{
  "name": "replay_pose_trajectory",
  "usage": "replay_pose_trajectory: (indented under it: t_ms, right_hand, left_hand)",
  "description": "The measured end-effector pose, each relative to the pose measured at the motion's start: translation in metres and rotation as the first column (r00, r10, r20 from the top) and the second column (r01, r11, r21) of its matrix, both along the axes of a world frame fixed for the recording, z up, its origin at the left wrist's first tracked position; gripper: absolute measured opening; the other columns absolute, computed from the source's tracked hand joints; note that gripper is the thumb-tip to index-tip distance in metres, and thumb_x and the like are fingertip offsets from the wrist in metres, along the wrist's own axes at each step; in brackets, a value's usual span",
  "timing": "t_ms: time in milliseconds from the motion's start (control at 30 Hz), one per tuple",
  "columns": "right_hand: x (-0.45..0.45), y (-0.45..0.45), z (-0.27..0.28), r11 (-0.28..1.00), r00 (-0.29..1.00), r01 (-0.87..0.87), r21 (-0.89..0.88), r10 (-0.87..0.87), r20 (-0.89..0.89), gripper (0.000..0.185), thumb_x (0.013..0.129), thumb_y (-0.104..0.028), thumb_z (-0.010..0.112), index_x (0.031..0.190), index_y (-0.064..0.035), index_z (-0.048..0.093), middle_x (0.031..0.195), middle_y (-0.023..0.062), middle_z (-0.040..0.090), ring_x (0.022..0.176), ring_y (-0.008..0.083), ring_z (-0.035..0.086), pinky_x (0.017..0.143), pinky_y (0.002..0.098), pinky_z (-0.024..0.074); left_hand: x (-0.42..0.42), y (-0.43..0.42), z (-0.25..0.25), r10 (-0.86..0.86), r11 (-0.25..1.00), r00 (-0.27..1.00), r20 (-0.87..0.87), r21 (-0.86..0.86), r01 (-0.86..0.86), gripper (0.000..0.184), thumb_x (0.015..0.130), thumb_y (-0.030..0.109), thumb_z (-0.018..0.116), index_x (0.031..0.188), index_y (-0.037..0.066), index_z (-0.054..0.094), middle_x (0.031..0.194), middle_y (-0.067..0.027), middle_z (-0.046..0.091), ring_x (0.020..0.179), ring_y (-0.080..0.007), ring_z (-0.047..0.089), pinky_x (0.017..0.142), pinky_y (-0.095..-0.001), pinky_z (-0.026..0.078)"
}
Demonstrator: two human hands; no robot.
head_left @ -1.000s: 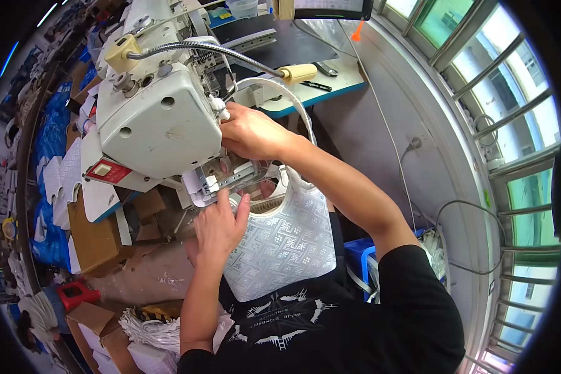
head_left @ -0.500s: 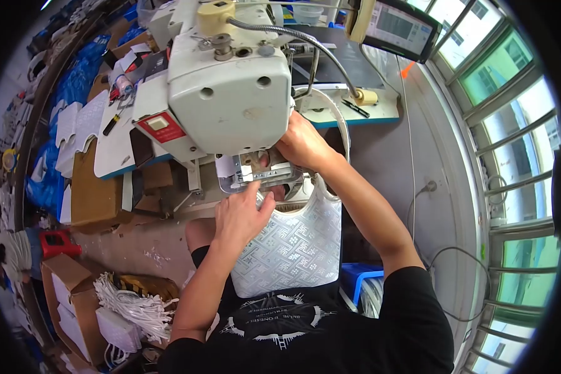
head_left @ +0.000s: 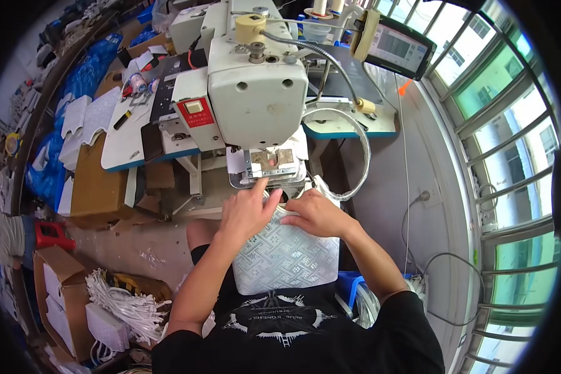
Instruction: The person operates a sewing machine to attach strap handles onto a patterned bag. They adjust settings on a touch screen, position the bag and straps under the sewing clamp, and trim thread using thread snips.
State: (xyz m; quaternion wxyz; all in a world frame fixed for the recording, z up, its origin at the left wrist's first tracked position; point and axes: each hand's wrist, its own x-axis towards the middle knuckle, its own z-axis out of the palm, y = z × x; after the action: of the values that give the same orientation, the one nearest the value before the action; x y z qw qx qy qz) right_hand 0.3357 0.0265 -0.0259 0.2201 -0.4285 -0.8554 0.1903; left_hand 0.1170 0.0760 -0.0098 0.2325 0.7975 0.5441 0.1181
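A silvery patterned bag [head_left: 287, 255] lies over my lap, its top edge at the sewing machine [head_left: 255, 93]. A white looped handle [head_left: 363, 156] arches out to its right. My left hand [head_left: 249, 212] rests at the bag's upper left edge, index finger stretched to the metal clamp plate [head_left: 271, 171] under the machine head, thumb apart. My right hand [head_left: 318, 214] is at the bag's upper right edge, fingers bent over the rim and thumb on the fabric. What lies beneath its fingers is hidden.
A control screen [head_left: 397, 47] stands at the upper right. White stacked pieces [head_left: 90, 118] and a small cutter [head_left: 122, 119] lie on the left. Cardboard boxes [head_left: 62, 274] and a bundle of white cords [head_left: 121, 302] are at lower left. Barred windows line the right.
My right hand has come down from beside the machine head to the bag's edge. My left hand stays near the clamp. The view has shifted, bringing more of the machine and screen into sight.
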Motion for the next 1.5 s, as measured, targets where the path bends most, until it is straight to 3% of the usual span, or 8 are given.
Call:
replay_pose_trajectory:
  t_ms: [167, 233, 333, 500, 767, 1000, 1233, 1500]
  right_hand:
    - [0.018, 0.018, 0.014, 0.972, 0.992, -0.06, -0.226, 0.032, -0.124, 0.027, 0.097, -0.028, 0.077, 0.097, -0.002, 0.072, 0.079, 0.013, 0.07, 0.075, 0.0306, 0.068, 0.068, 0.0392, 0.0528]
    - [0.016, 0.022, 0.012, 0.952, 0.977, -0.046, -0.301, -0.019, -0.21, 0.027, 0.096, -0.028, 0.079, 0.097, -0.0017, 0.072, 0.079, 0.0117, 0.07, 0.074, 0.0278, 0.068, 0.068, 0.0383, 0.0523]
    - [0.014, 0.027, 0.014, 0.907, 0.939, -0.05, -0.419, -0.1, -0.33, 0.029, 0.094, -0.028, 0.082, 0.097, -0.001, 0.073, 0.079, 0.0091, 0.07, 0.072, 0.0222, 0.067, 0.067, 0.0366, 0.0513]
    - [0.013, 0.025, 0.019, 0.904, 0.885, 0.06, -0.423, -0.243, -0.396, 0.036, 0.088, -0.027, 0.089, 0.092, -0.002, 0.064, 0.076, 0.005, 0.066, 0.071, 0.0162, 0.061, 0.065, 0.0337, 0.049]
    - [0.021, 0.04, 0.023, 0.855, 0.85, 0.329, -0.402, -0.454, -0.269, 0.052, 0.081, -0.026, 0.096, 0.085, -0.0067, 0.048, 0.073, 0.0005, 0.058, 0.069, 0.0106, 0.051, 0.062, 0.0301, 0.0455]
    - [0.022, 0.043, 0.017, 0.806, 0.804, 0.319, -0.499, -0.509, -0.307, 0.052, 0.079, -0.022, 0.097, 0.084, -0.0086, 0.047, 0.073, -0.0008, 0.055, 0.071, 0.0072, 0.048, 0.061, 0.0282, 0.0431]
    - [0.036, 0.055, 0.021, 0.837, 0.84, 0.364, -0.409, -0.485, -0.245, 0.051, 0.077, -0.025, 0.098, 0.086, -0.0073, 0.05, 0.072, 0.0013, 0.056, 0.068, 0.0102, 0.049, 0.06, 0.0303, 0.0439]
    - [0.038, 0.062, 0.024, 0.835, 0.859, 0.326, -0.443, -0.457, -0.23, 0.052, 0.075, -0.026, 0.098, 0.088, -0.006, 0.052, 0.072, 0.0026, 0.057, 0.066, 0.0119, 0.051, 0.062, 0.031, 0.0458]
  left_hand:
    - [-0.063, -0.01, -0.057, -0.168, 0.973, 0.829, 0.533, 0.225, 0.052, 0.036, 0.102, 0.026, 0.063, 0.13, 0.003, 0.062, 0.097, -0.0148, 0.074, 0.093, -0.0312, 0.071, 0.086, -0.0418, 0.054]
    - [-0.085, -0.004, -0.103, -0.042, 0.983, 0.697, 0.716, 0.155, -0.099, 0.032, 0.101, 0.022, 0.066, 0.125, 0.001, 0.065, 0.096, -0.0081, 0.073, 0.091, -0.0235, 0.069, 0.086, -0.0364, 0.051]
    - [-0.098, 0.018, -0.128, 0.142, 0.938, 0.442, 0.886, -0.263, 0.225, 0.017, 0.101, 0.018, 0.066, 0.102, 0.0, 0.066, 0.089, 0.0005, 0.066, 0.084, -0.0107, 0.059, 0.076, -0.028, 0.045]
    - [-0.095, 0.026, -0.104, 0.16, 0.893, 0.38, 0.911, -0.297, 0.337, 0.022, 0.102, 0.016, 0.066, 0.086, 0.002, 0.061, 0.085, 0.0046, 0.06, 0.08, -0.0049, 0.05, 0.072, -0.0232, 0.041]
    - [-0.079, 0.059, -0.068, 0.137, 0.948, 0.658, 0.74, -0.29, 0.129, 0.027, 0.103, 0.016, 0.065, 0.08, 0.007, 0.054, 0.081, 0.0054, 0.054, 0.077, -0.0034, 0.046, 0.067, -0.0238, 0.036]
    - [-0.062, 0.045, -0.119, 0.308, 0.937, 0.139, 0.941, -0.325, 0.126, 0.029, 0.103, 0.013, 0.064, 0.076, 0.007, 0.056, 0.08, 0.0043, 0.057, 0.07, -0.005, 0.046, 0.064, -0.0248, 0.036]
    - [-0.079, 0.083, -0.062, -0.005, 0.991, 0.657, 0.754, -0.086, 0.106, 0.037, 0.099, 0.016, 0.073, 0.071, 0.008, 0.052, 0.076, 0.0059, 0.054, 0.071, -0.0038, 0.045, 0.064, -0.0238, 0.035]
    - [-0.077, 0.083, -0.074, 0.082, 0.982, 0.6, 0.796, -0.166, 0.086, 0.04, 0.094, 0.014, 0.078, 0.067, 0.005, 0.051, 0.074, 0.0035, 0.051, 0.073, -0.0056, 0.045, 0.066, -0.0258, 0.036]
